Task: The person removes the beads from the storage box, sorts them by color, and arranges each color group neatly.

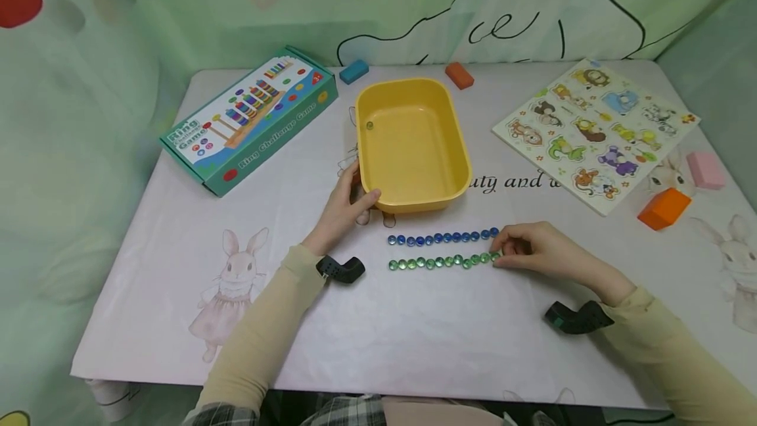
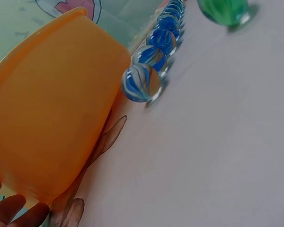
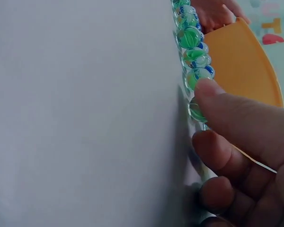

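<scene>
Two rows of glass marbles run side by side on the table: a blue row (image 1: 447,238) and, nearer the person, a green row (image 1: 439,262). At the right end of the green row, my right hand (image 1: 541,250) pinches a green marble (image 3: 196,111) between thumb and fingers, in line with the others. Beyond the rows stands a yellow plastic tub (image 1: 420,150) with one small marble (image 1: 370,125) inside, near its left wall. My left hand (image 1: 338,210) holds the tub's near left corner, thumb on the rim and fingers along the outer side, partly hidden.
A green Ring Challenge Game box (image 1: 254,117) lies at the back left. An animal puzzle board (image 1: 597,133) lies at the right. Around them sit a blue block (image 1: 354,71), a red-orange block (image 1: 459,75), an orange block (image 1: 664,209) and a pink block (image 1: 706,170).
</scene>
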The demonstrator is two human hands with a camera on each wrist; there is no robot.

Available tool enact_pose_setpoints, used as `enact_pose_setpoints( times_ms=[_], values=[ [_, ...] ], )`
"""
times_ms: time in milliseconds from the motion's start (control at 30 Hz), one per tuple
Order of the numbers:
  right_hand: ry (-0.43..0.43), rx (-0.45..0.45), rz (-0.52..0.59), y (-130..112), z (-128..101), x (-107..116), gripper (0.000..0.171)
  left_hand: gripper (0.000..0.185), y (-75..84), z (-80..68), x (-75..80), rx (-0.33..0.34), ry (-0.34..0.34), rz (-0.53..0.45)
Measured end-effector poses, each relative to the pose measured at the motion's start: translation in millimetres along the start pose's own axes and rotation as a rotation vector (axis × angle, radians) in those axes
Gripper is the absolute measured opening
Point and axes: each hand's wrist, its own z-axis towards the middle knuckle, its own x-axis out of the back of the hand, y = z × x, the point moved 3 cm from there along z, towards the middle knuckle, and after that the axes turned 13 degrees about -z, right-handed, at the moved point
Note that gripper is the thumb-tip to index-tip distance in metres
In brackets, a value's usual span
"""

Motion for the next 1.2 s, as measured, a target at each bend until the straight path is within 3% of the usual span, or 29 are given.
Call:
enact_pose_setpoints(
  times_ms=[200, 500, 700, 900, 1200],
  values=[
    [-0.018, 0.017, 0.002, -2.5, 4.4, 8.5, 0.012, 0.079, 0.8, -0.6, 2.5, -0.005, 0.009, 0.004],
    [0.047, 0.047, -0.088, -16.0, 28.6, 47.3, 0.012, 0.074, 3.2, -1.3, 4.2, -0.002, 0.013, -0.014],
    [-0.050, 0.116, -0.131, -39.7, 57.3, 67.1, 0.011, 0.072, 4.5, -1.4, 2.7, 0.032, 0.001, -0.040],
    [-0.174, 0.171, -0.225, -63.8, 90.9, 70.8, 0.013, 0.072, 4.2, -2.5, 2.1, 0.039, 0.000, -0.022],
    [-0.227, 0.112, -0.294, -76.8, 153.2, 65.5, 0.013, 0.071, 1.3, -0.2, 0.6, 0.012, 0.002, -0.016]
  ],
)
